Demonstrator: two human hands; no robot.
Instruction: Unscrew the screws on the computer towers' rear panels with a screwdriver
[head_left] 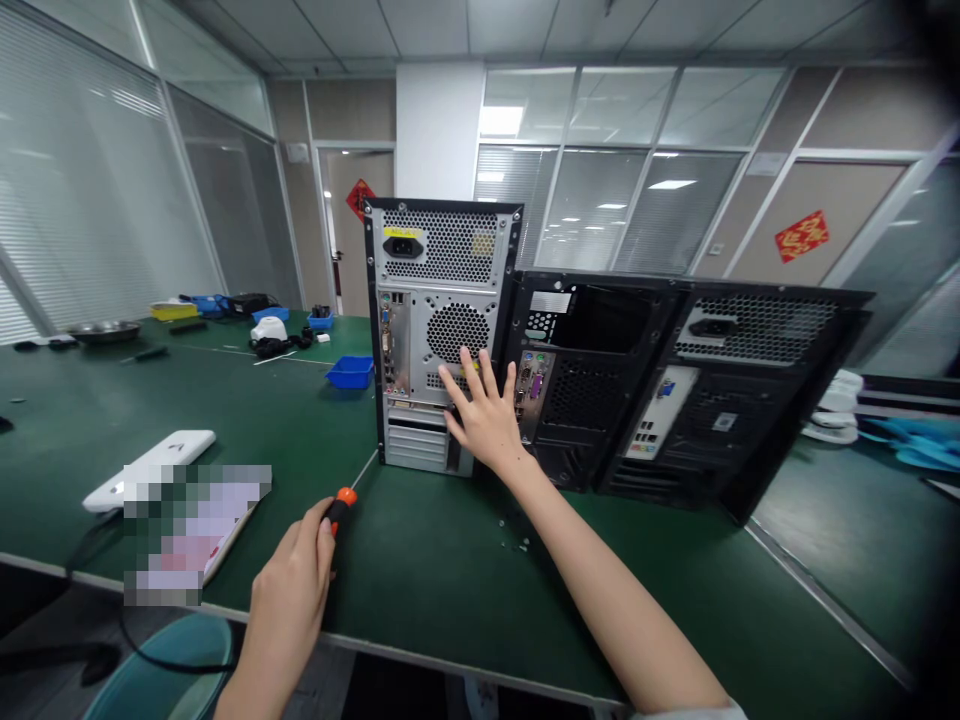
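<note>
My left hand point(296, 575) is closed round the black and orange handle of a screwdriver point(343, 500). The blade's tip points at the lower left corner of a silver and black computer tower point(439, 270), whose back panel faces me; whether it touches the case I cannot tell. My right hand point(486, 410), fingers spread, lies against that back panel below the round fan grille. Power supply, ports and slot covers show on the panel. Several small screws point(525, 544) lie on the green table point(420, 580) under my right forearm.
Right of the tower stand two more computer cases point(581, 400) point(705, 400). A blue tray point(351, 372) sits behind on the left. At left lie a white power bank-like device point(150, 470) and a blurred-out phone-like slab point(202, 535). A teal bin point(169, 670) stands below the table edge.
</note>
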